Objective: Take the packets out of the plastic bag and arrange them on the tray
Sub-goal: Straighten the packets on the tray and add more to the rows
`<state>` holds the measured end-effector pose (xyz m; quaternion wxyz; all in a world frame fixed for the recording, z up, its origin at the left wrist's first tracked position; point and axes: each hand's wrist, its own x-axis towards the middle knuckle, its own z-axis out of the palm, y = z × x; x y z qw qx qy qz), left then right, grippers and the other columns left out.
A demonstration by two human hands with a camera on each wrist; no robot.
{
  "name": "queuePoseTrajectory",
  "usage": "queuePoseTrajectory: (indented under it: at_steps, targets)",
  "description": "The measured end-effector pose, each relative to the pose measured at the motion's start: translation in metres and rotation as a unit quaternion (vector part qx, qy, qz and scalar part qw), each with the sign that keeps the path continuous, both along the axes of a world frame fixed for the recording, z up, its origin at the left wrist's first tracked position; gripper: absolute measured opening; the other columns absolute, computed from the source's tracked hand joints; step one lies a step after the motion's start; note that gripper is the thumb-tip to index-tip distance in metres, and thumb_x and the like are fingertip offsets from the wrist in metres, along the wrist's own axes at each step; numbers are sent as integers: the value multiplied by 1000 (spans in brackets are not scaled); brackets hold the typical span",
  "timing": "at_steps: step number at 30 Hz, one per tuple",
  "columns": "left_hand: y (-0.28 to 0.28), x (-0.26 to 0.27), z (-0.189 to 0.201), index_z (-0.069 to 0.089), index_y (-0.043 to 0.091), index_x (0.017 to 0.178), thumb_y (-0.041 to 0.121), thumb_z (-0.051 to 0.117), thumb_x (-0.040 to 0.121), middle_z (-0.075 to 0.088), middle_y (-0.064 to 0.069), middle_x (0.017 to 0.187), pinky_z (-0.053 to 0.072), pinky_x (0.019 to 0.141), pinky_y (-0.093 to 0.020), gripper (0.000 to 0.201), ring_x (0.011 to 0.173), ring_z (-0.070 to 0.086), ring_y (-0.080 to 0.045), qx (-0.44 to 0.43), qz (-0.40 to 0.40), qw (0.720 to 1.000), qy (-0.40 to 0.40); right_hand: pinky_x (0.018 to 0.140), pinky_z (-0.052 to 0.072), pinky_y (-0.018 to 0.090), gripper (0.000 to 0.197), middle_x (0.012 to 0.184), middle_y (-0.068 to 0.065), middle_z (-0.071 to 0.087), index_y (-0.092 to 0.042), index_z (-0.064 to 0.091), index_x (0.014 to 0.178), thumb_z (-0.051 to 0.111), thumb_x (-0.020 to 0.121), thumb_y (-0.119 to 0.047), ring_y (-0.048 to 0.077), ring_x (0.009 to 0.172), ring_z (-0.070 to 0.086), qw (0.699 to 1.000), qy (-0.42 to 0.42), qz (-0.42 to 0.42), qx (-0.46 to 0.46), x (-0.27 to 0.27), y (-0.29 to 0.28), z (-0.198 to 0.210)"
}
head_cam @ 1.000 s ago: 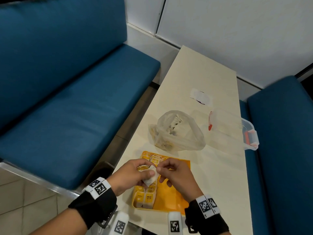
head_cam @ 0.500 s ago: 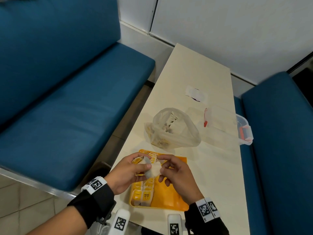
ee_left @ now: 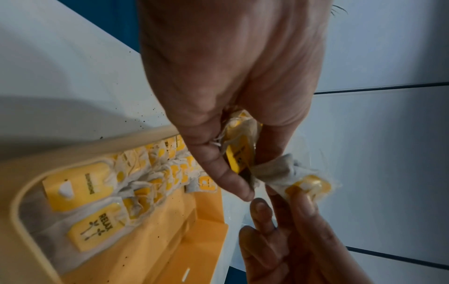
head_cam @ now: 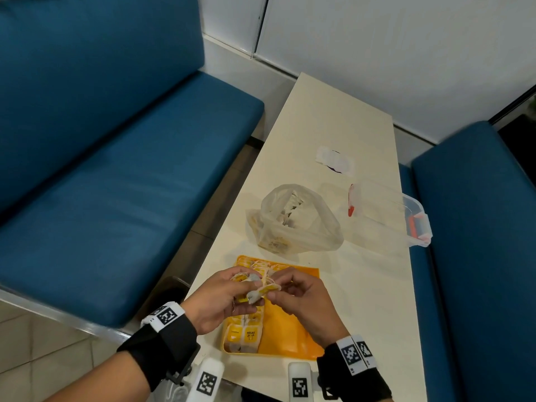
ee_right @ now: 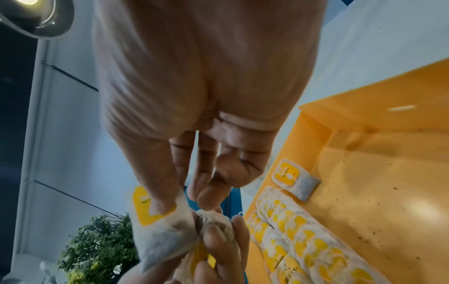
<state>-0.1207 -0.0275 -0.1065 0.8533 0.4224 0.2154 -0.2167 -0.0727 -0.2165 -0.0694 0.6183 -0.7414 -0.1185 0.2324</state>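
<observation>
Two hands meet above the yellow tray (head_cam: 293, 332) at the table's (head_cam: 333, 134) near end. Left hand (head_cam: 220, 303) has its thumb and fingers curled around a small bunch of packets (head_cam: 246, 278), tea bags with yellow tags, and right hand (head_cam: 301, 300) pinches one packet (head_cam: 265, 290) of that bunch between thumb and forefinger, its other fingers loosely bent; the two grips touch over the tray's left half. In the left wrist view the pinched bag (ee_left: 279, 173) sticks out past the left fingertips (ee_left: 233, 180), crumpled, with a tag (ee_left: 308, 184) under the right thumb. Rows of packets (head_cam: 246, 329) already lie along the tray's nine o'clock side; the rest of its floor is bare orange. At twelve o'clock from the tray, just beyond it, sits the plastic bag (head_cam: 298, 219), mouth open upward, more packets dimly visible inside. At about one o'clock stands a clear box (head_cam: 388, 216) with red clips, overhanging the table edge, and farther along a small white wrapper (head_cam: 335, 161). Blue benches (head_cam: 110, 169) flank the table.
</observation>
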Motion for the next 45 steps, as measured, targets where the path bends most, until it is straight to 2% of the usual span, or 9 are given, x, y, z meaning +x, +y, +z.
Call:
queuePoseTrajectory:
  at_steps: [8,10,14,19,24,29,33,40,45]
  targets:
    - [7,2,-2,66,3,118,8,73,91,75,-18,97,62,71,-33,28,86,73,-29,42,4,999,-11,47,39,20,19,62,16,62,9,62,86,77,80,0,16,51,55,999,20,-42,-27,11,-2,6]
    - [9,2,-4,66,2,118,8,75,90,74,-15,92,62,71,-33,31,84,72,-28,66,7,998,-22,47,41,18,13,61,14,63,7,63,86,75,83,2,12,49,58,993,16,-46,-105,18,-7,-1]
    - [12,1,-9,67,5,115,9,76,89,74,-13,91,61,72,-33,27,83,73,-26,112,-1,993,-36,48,46,29,9,62,7,69,-4,61,89,69,87,-1,20,58,70,975,43,-53,-213,30,-20,-32]
    - [7,0,-13,69,7,111,7,77,89,74,-14,94,61,73,-35,24,82,75,-26,147,-6,988,-40,45,46,24,15,64,14,70,-10,56,84,64,90,1,11,44,60,962,79,-52,-254,37,-18,-58]
    - [7,0,-15,69,7,111,7,77,89,75,-16,97,63,75,-36,23,83,76,-27,156,-7,987,-41,50,47,25,18,64,10,70,-11,60,81,61,87,6,17,55,63,956,110,-73,-262,45,-8,-74]
    - [7,0,-17,70,10,109,8,78,88,75,-15,98,61,74,-35,22,86,76,-29,162,-8,986,-43,52,45,22,15,69,8,70,-14,66,80,69,85,0,10,52,59,950,100,-146,-258,48,-2,-85]
    - [7,-1,-18,70,11,108,8,77,88,75,-17,99,62,75,-36,21,87,76,-30,163,-7,986,-44,55,50,24,3,70,10,74,-11,72,85,71,86,-8,11,53,60,942,92,-196,-257,47,2,-91]
    - [7,0,-19,70,11,109,8,77,89,74,-18,100,62,76,-36,22,87,76,-30,165,-11,985,-47,58,51,27,2,66,9,73,-10,73,86,71,86,-12,14,52,62,930,92,-256,-247,49,11,-98]
    - [8,0,-20,70,11,108,8,77,88,75,-14,99,61,76,-36,22,87,77,-30,163,-10,986,-45,80,57,33,9,88,4,78,-17,79,91,72,85,-21,20,82,70,925,57,-243,-285,47,17,-106]
